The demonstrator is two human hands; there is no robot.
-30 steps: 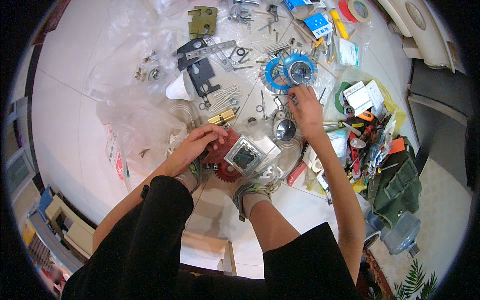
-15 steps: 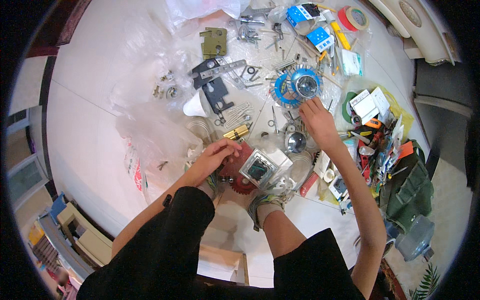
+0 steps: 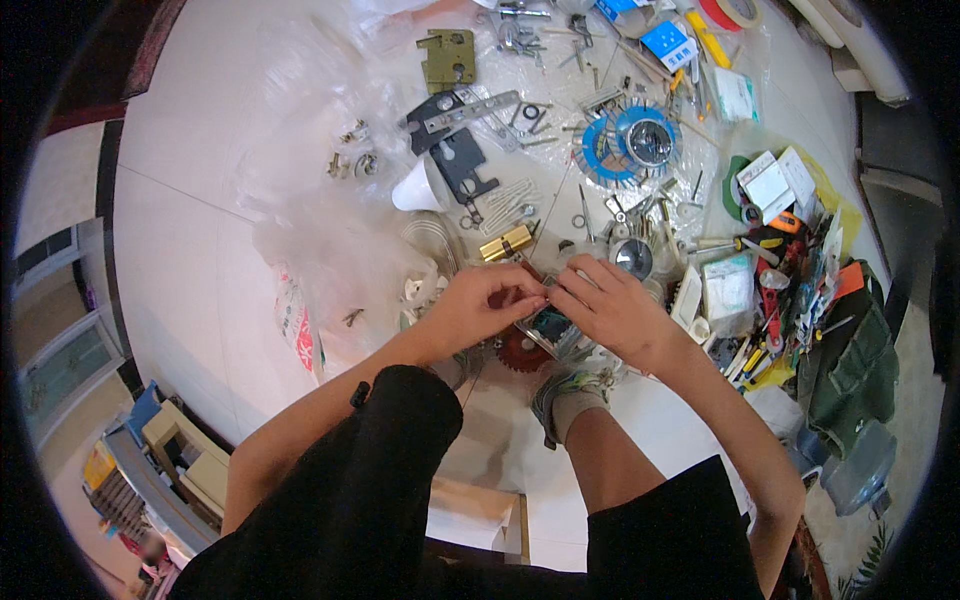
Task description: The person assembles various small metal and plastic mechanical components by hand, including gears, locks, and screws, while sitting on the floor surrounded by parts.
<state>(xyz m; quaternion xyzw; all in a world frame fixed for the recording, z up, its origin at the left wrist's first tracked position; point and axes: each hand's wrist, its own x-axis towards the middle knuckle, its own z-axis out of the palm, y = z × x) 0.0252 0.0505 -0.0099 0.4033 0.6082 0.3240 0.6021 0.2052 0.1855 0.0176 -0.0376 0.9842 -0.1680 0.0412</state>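
From the head camera, both hands meet over a small square clear plastic packet with a dark teal inside (image 3: 548, 326) that lies on the white tiled floor (image 3: 190, 200), just in front of the person's bent knee. The packet is flat and glossy; most of it is hidden under the fingers, so its long axis and which way it points cannot be told. The left hand (image 3: 478, 305) has its fingers curled narrow, fingertips pinching at the packet's upper edge. The right hand (image 3: 610, 308) is likewise narrowed, thumb and forefinger pinched at the same edge, fingertips nearly touching those of the left. A red toothed disc (image 3: 522, 352) lies partly beneath the packet. A brass lock cylinder (image 3: 505, 243) rests just beyond the left hand, and a round shiny metal knob (image 3: 633, 257) just beyond the right.
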